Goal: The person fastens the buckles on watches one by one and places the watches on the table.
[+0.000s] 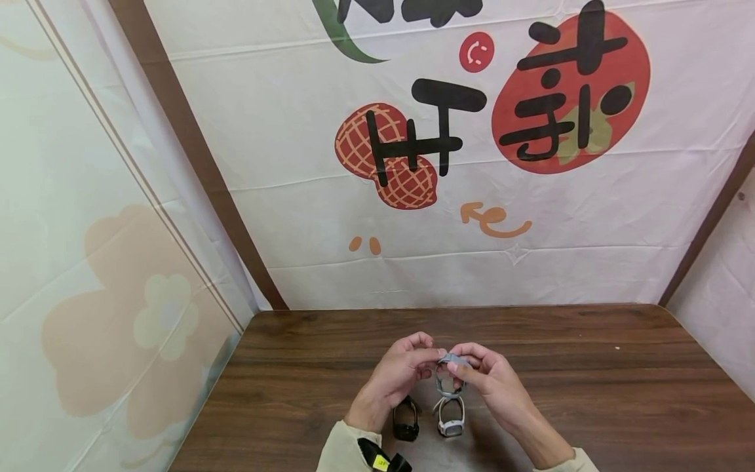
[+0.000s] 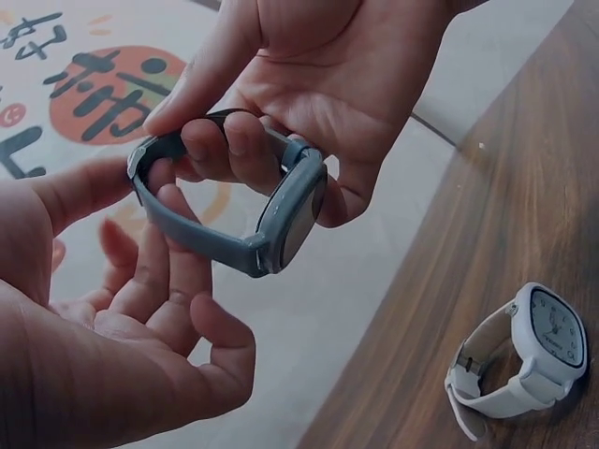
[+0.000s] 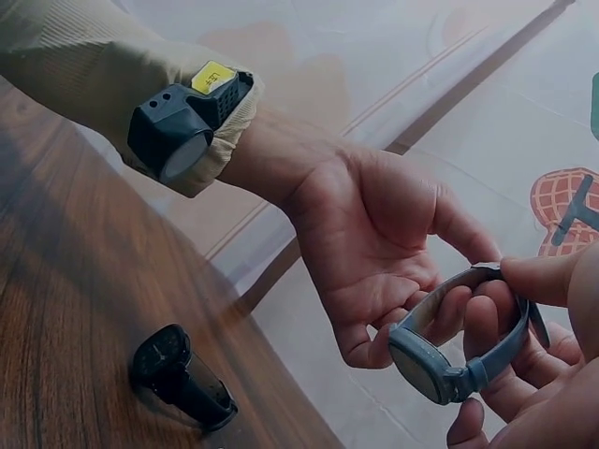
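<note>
Both hands hold a blue-grey wristwatch (image 2: 201, 238) above the table, its strap closed into a loop. My left hand (image 1: 389, 375) pinches the strap near the buckle between thumb and forefinger, its other fingers curling beneath. On the other side my right hand (image 1: 501, 388) grips the strap, thumb outside and some fingertips inside the loop. In the right wrist view, the dial of this watch (image 3: 421, 363) faces down and away from the palms. A white wristwatch (image 2: 505, 374) stands on the table below the hands, and a black wristwatch (image 3: 161, 360) is left of it.
The brown wooden table (image 1: 283, 380) reaches back to a white printed cloth (image 1: 295, 216) hanging behind it. Another cloth (image 1: 118, 275) with a flower print hangs at the left. A black device (image 3: 178, 131) with a yellow label is strapped over the left sleeve.
</note>
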A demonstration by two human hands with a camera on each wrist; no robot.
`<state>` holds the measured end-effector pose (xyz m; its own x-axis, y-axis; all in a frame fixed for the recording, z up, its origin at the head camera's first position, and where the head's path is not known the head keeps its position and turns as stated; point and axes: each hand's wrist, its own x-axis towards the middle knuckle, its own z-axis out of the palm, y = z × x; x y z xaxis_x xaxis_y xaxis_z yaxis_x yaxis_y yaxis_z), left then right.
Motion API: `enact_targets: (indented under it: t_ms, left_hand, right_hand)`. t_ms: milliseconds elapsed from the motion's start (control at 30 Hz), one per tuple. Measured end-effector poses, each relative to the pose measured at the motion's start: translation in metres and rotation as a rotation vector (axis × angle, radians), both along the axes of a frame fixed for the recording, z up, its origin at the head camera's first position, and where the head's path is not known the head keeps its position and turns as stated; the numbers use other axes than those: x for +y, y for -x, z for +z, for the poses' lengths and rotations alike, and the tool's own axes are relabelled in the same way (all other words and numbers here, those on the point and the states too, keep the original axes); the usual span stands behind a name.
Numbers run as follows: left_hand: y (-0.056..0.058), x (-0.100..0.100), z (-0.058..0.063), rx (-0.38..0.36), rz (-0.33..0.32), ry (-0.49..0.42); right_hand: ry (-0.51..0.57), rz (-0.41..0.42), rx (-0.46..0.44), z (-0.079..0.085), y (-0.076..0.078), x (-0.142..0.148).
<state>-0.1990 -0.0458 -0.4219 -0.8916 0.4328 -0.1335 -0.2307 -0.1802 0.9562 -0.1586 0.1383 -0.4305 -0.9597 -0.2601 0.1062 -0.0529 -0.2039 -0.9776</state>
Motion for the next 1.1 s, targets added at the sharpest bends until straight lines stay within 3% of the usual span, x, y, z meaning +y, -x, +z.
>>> enact_targets:
  t_ms: [400,667,967,1100]
  left_hand:
    - [-0.0032,0.0020,0.0003,0.009,0.048,0.028]
    - [-0.0042,0.0026,0.0024,0.005,0.010,0.018]
    - [-0.0046,0.0024,-0.0009,0.114,-0.068,0.032]
    - [-0.0064,0.0035,-0.0011,0.147,-0.042,0.060]
  right_hand:
    - [-0.024,-0.006,0.009,-0.0018,0.0008,0.0013]
    - [-0.018,-0.038,-0.018,-0.0002,0.0022,0.0033]
    - [0.000,-0.098,-0.005,0.0005,0.0040,0.0053]
    - [0.035,-0.086,-0.006,0.0002,0.0046,0.0067]
